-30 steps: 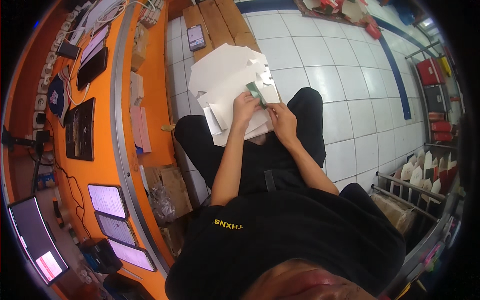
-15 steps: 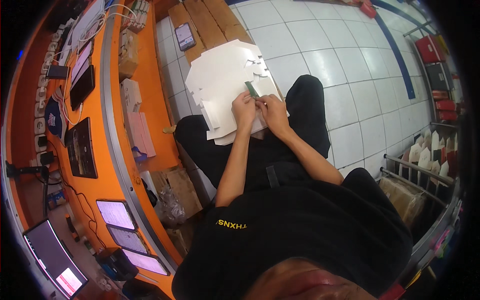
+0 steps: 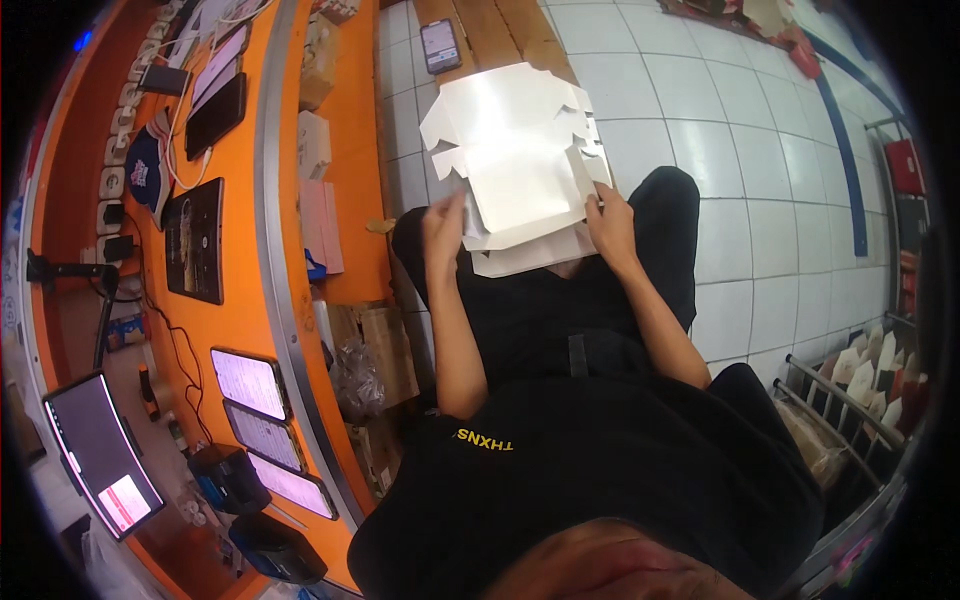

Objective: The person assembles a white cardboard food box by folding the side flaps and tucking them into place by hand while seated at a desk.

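A white die-cut cardboard box blank [image 3: 530,190] lies across my lap and the wooden bench, its right side flap folded up. My left hand [image 3: 443,232] is closed on the left side flap near the close corner. At the right side flap, my right hand [image 3: 611,228] pinches the card between thumb and fingers. Another white cardboard piece [image 3: 535,260] shows under the near edge of the blank. Slotted tabs stick out along both sides of the card.
A phone [image 3: 439,46] lies on the wooden bench [image 3: 512,30] beyond the card. To the left runs an orange desk [image 3: 243,300] with several phones, a cap [image 3: 150,170] and a monitor [image 3: 105,455]. A metal rack [image 3: 835,410] stands at the right.
My hands have moved apart from the middle to opposite sides of the blank. The green strip between my fingers is out of sight. The right flap now stands up, and the view has shifted.
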### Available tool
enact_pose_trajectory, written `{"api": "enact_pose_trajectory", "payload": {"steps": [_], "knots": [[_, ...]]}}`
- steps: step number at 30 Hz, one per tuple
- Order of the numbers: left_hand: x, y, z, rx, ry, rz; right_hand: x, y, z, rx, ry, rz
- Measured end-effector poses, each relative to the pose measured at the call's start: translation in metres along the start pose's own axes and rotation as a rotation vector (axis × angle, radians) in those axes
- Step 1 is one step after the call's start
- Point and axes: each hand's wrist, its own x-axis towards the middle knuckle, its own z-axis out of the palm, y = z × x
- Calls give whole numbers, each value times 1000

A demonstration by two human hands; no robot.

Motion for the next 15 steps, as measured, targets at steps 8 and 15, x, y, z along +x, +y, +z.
{"api": "enact_pose_trajectory", "payload": {"steps": [8, 15], "knots": [[4, 0, 20, -371, -492, -66, -11, -17, -18, -42, -8, -126], [11, -3, 43, -514, -370, 14, -26, -55, -29, -205, 111, -516]]}}
